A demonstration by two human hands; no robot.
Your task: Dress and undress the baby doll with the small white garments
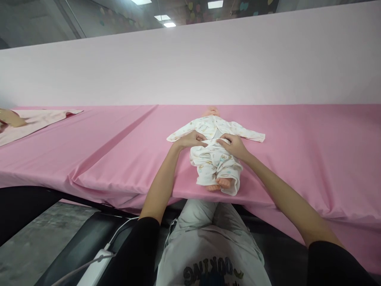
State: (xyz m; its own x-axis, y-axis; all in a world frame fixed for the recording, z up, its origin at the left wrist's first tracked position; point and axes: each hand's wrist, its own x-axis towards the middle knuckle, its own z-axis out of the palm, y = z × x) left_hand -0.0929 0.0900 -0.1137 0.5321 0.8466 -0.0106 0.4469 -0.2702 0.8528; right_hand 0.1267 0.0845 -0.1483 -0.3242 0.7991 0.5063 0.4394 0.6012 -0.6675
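"How many?"
"Between left hand [193, 139] and right hand [235, 146], one doll [212, 111]; one jacket [205, 124] beyond them, one pair of trousers [207, 159] nearer."
"Grip?"
"Left, fingers curled, pinches the trousers' top; right, nearly closed, pinches it too."

A baby doll [212, 111] lies face up just right of the frame's centre on pink cloth [297, 159], its head toward the top and its bare feet toward the bottom. Its long-sleeved white top [204, 126], dotted with small coloured prints, has both sleeves stretched outward and its lower front parted. The matching trousers [225, 162] cover its legs, bunched at the waist and loosely wrinkled, with the feet showing at the cuffs, the right-side one spreading wide.
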